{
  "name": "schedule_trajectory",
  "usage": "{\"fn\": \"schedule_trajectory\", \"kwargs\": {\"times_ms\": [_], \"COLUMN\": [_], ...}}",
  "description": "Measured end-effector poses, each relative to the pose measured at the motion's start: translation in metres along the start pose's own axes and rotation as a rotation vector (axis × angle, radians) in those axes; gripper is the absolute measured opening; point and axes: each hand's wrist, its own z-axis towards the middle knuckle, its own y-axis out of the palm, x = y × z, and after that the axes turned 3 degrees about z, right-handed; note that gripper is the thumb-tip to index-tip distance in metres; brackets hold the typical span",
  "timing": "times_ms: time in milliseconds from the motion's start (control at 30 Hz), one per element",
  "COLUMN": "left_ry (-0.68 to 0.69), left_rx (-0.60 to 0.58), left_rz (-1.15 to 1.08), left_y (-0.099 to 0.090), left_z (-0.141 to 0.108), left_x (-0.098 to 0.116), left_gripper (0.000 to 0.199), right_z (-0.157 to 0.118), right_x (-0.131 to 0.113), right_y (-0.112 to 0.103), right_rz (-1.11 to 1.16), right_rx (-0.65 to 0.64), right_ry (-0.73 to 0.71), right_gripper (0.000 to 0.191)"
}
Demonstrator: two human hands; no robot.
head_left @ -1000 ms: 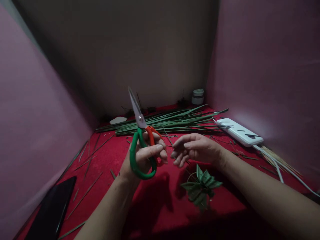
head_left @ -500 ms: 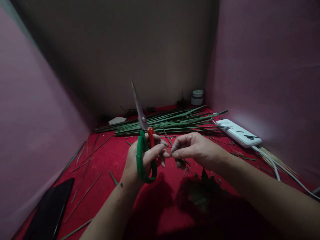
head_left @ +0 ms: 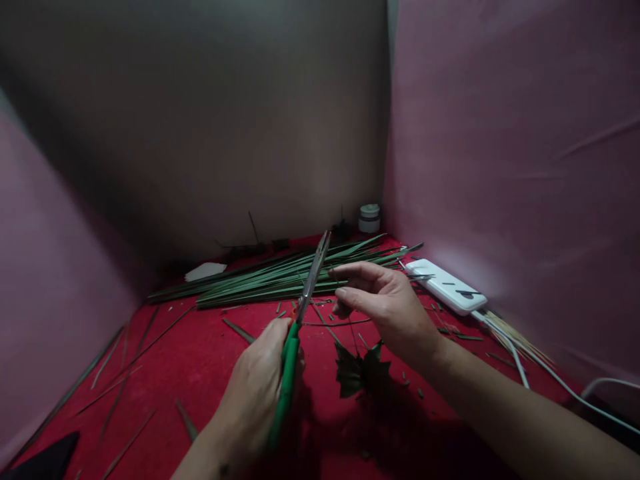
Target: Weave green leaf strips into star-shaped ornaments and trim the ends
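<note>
My left hand [head_left: 260, 380] grips a pair of scissors [head_left: 287, 373] with green and orange handles. The blades are close together and point up and away, just left of my right fingers. My right hand [head_left: 385, 300] has its fingers bent toward the thumb. Below it is a dark green folded-leaf flower [head_left: 361, 372], whose thin stem runs up to the curled fingers. Where the fingers meet the stem is partly hidden. Beyond both hands lies a bundle of long green leaf strips [head_left: 260, 279].
A white power strip [head_left: 445, 287] with cables lies at the right, by pale thin sticks [head_left: 520, 340]. A small white jar [head_left: 369, 219] stands at the back. White paper [head_left: 205, 271], a dark flat object [head_left: 45, 460] and leaf scraps lie on the red cloth [head_left: 210, 353].
My left hand has turned the scissors, bringing the blades rightward beside my right hand. The hands have moved apart. The leaf flower shows more clearly below my right hand, and the view has shifted right.
</note>
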Motion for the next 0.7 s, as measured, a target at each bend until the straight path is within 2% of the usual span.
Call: {"fn": "schedule_trajectory", "kwargs": {"times_ms": [467,700], "left_ry": [-0.115,-0.046], "left_rx": [-0.088,-0.019], "left_rz": [0.259,0.332], "left_y": [0.01,0.013], "left_z": [-0.003,-0.001], "left_x": [0.01,0.011], "left_gripper": [0.019,0.017], "right_z": [0.0,-0.001], "right_x": [0.013,0.02], "right_y": [-0.002,-0.004], "right_rz": [0.141,0.163], "right_rx": [0.062,0.08], "right_ry": [-0.036,-0.039], "right_gripper": [0.022,0.022]}}
